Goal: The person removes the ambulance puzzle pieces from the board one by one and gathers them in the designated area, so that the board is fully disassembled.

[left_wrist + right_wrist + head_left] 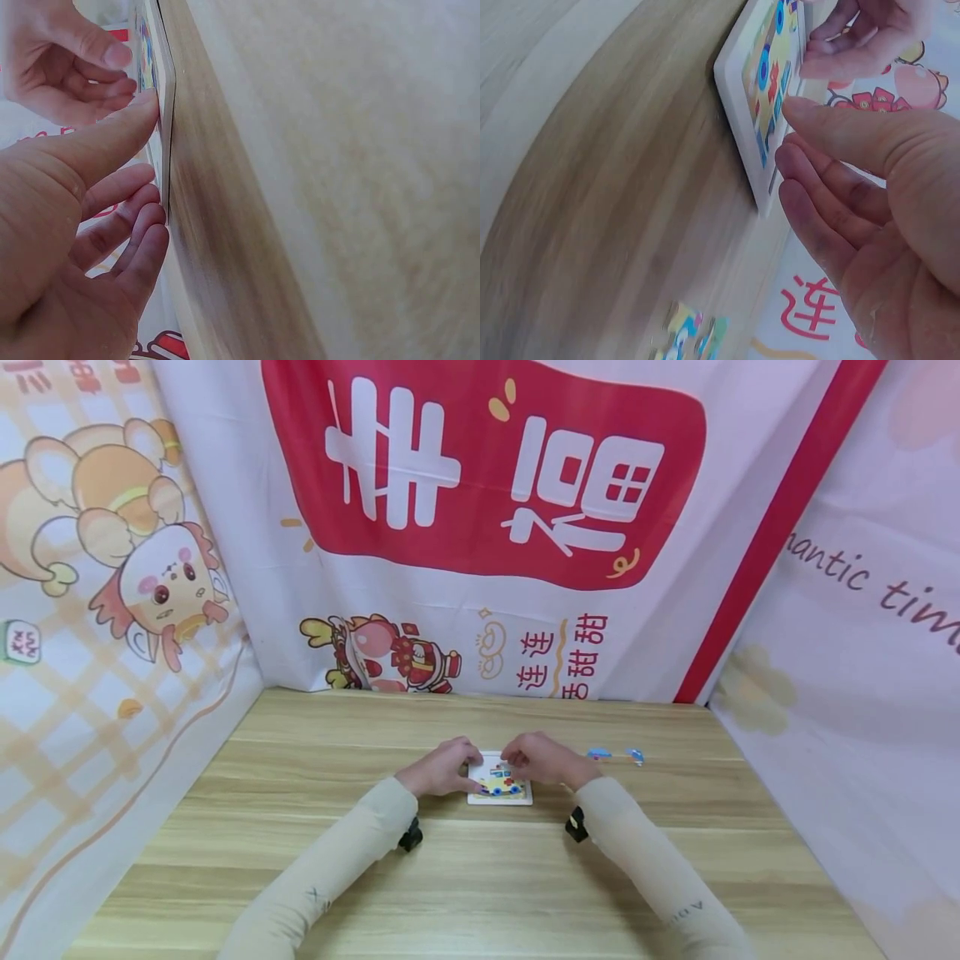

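Observation:
A small square puzzle board (475, 799) with a white frame lies on the table, showing a yellow vehicle with blue wheels and a red cross. My left hand (446, 767) is at its left side, the thumb touching the board near its lower left and the other fingertips along the edge, as the left wrist view shows. Over the upper right part of the board is my right hand (546, 758). Its thumb and bent fingers come close together at the board's face in the right wrist view (870, 180), with nothing visible between them.
Loose blue puzzle pieces (599, 753) lie on the wooden table (480, 877) to the right of the board, another piece (636, 757) beside them. A printed curtain (480, 635) hangs along the table's back edge, with more printed cloth at both sides.

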Available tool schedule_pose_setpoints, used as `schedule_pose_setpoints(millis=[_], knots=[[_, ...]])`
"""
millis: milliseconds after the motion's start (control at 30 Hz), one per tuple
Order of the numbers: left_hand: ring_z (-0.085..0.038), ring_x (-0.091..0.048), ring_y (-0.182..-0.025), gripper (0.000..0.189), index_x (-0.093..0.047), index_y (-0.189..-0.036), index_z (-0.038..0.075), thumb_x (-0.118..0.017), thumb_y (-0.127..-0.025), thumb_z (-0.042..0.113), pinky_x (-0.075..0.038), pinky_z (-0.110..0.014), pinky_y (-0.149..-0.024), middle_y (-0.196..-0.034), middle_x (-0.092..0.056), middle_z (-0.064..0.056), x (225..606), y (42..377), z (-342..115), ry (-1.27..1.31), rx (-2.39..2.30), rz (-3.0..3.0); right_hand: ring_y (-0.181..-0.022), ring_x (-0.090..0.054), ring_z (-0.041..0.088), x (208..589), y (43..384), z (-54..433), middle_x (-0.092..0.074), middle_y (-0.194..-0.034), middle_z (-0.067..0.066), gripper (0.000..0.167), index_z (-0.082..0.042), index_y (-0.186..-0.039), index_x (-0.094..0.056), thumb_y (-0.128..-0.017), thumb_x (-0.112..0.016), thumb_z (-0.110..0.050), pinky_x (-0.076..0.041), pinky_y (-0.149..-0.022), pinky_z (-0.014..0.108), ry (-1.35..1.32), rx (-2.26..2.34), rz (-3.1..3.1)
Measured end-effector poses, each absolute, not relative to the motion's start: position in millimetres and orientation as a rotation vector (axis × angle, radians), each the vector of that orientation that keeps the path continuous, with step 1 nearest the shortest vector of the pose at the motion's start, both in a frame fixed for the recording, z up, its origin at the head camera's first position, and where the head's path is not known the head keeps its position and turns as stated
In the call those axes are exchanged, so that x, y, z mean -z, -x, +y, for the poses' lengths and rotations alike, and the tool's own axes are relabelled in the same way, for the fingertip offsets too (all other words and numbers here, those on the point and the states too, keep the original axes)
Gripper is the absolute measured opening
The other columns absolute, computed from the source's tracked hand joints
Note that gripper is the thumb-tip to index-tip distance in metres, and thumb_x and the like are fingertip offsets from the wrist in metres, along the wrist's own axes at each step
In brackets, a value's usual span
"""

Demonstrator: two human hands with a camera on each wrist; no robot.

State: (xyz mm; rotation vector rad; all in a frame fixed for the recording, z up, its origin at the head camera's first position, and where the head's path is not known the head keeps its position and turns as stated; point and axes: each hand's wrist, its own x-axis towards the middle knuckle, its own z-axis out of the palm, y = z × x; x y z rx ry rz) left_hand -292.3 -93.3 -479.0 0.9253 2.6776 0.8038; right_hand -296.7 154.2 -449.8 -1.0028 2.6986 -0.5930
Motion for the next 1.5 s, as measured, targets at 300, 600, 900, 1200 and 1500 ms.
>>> schedule_pose_setpoints(millis=[300,600,900,1200,1500], knots=[[-0.025,-0.06,-0.116,0.048,-0.068,-0.13,0.001,-0.085,-0.091,0.024,-0.051,-0.043,-0.109,-0.126,-0.064,-0.011,477,292,-92,-0.914,-0.814,2.675,-0.099,-0.067,0.016,456,302,146,-0.074,-0.113,0.009,0.028,-0.005,-0.123,-0.077,-0.095,-0.074,0.0,-0.06,-0.092,0.033,1.025,0.561,2.686],[-0.022,-0.057,-0.114,0.048,-0.069,-0.131,0.002,-0.085,-0.092,0.025,-0.051,-0.041,-0.108,-0.126,-0.063,-0.01,475,293,-88,-0.904,-0.734,2.694,-0.096,-0.064,0.015,459,301,146,-0.071,-0.109,0.006,0.028,-0.007,-0.123,-0.078,-0.096,-0.073,-0.001,-0.059,-0.088,0.031,1.001,0.55,2.708],[-0.026,-0.057,-0.116,0.05,-0.068,-0.132,0.0,-0.083,-0.092,0.026,-0.05,-0.044,-0.107,-0.127,-0.062,-0.012,483,292,-79,-0.99,-0.785,2.688,-0.094,-0.064,0.016,462,298,146,-0.072,-0.108,0.009,0.027,-0.006,-0.121,-0.079,-0.096,-0.073,0.002,-0.059,-0.084,0.03,1.066,0.548,2.731],[-0.028,-0.057,-0.12,0.05,-0.068,-0.132,0.0,-0.083,-0.092,0.026,-0.049,-0.047,-0.111,-0.129,-0.062,-0.013,482,290,-76,-0.948,-0.818,2.674,-0.096,-0.066,0.017,463,296,146,-0.072,-0.109,0.01,0.025,-0.006,-0.119,-0.079,-0.096,-0.073,0.002,-0.06,-0.087,0.032,1.086,0.567,2.745],[-0.025,-0.057,-0.119,0.05,-0.069,-0.131,0.001,-0.085,-0.091,0.028,-0.049,-0.044,-0.111,-0.127,-0.062,-0.01,482,291,-74,-0.897,-0.831,2.671,-0.108,-0.068,0.021,459,296,144,-0.074,-0.117,0.009,0.028,-0.005,-0.121,-0.075,-0.094,-0.075,0.002,-0.059,-0.099,0.038,0.963,0.634,2.745]])
